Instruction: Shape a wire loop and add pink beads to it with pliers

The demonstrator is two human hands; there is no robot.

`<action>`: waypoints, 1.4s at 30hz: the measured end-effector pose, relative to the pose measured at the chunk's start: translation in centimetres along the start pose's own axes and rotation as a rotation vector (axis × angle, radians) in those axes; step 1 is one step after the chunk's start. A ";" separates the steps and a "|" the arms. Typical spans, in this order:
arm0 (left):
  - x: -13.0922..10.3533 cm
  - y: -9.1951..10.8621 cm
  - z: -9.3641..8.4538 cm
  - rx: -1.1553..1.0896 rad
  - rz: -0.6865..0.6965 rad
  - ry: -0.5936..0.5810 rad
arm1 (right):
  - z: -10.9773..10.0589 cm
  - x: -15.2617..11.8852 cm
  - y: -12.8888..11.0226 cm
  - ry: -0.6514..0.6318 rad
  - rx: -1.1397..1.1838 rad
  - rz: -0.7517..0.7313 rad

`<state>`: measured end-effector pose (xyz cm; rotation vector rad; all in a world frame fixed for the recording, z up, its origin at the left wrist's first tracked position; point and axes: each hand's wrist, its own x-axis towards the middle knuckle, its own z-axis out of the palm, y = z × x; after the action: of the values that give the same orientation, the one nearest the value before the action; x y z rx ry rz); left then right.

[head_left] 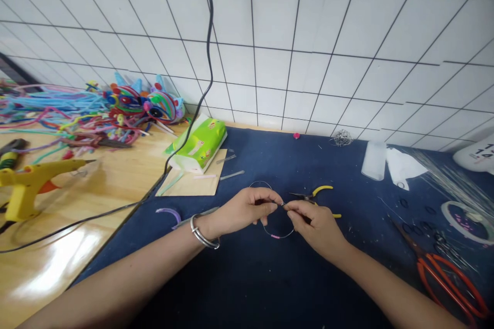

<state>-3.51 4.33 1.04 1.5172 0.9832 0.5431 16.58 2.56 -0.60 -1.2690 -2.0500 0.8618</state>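
Note:
A thin wire loop [287, 237] with a few small pink beads [275, 237] at its lower side hangs between my hands, above the dark blue mat. My left hand [250, 209] pinches the loop from the left, thumb and index finger together. From the right, my right hand [318, 226] pinches the wire close to my left fingertips. The fingers hide the exact spot where the wire ends meet. Yellow-handled pliers [323, 188] lie just behind my right hand, partly covered by it. A silver bangle circles my left wrist.
Orange-handled scissors [434, 272], a round dish [463, 223] with pink beads and long wires lie right. A green tissue pack [203, 144] is behind left. Farther left are a yellow glue gun [29, 185], pipe cleaners [57, 108] and a black cable [209, 51].

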 end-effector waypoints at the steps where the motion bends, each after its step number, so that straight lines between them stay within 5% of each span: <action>1: 0.0 -0.1 0.0 0.021 0.009 0.005 | 0.1 0.0 0.0 -0.002 -0.010 -0.002; 9: -0.1 -0.7 1.0 0.395 0.255 0.215 | 0.6 -0.1 0.0 -0.031 -0.034 -0.053; 14: -0.1 -0.9 1.1 0.488 0.345 0.220 | 0.6 0.0 0.2 -0.040 -0.062 -0.064; 23: 0.1 -1.0 0.9 0.080 0.119 0.138 | -0.6 0.4 0.4 -0.074 -0.190 -0.028; 27: 0.3 -1.1 0.5 -0.063 0.047 0.212 | -3.1 1.0 1.4 0.019 -0.575 -0.079; 33: 0.4 -1.3 -0.1 -0.205 0.068 0.355 | -4.8 1.2 4.7 -0.130 -0.999 -0.070; 42: 0.4 -0.8 0.1 -0.436 0.124 0.426 | -4.1 2.1 5.9 0.104 -1.032 -0.252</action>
<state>-3.44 4.51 0.14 1.0934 1.0102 1.1254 22.03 7.39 -2.32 -1.4089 -2.5632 -0.4686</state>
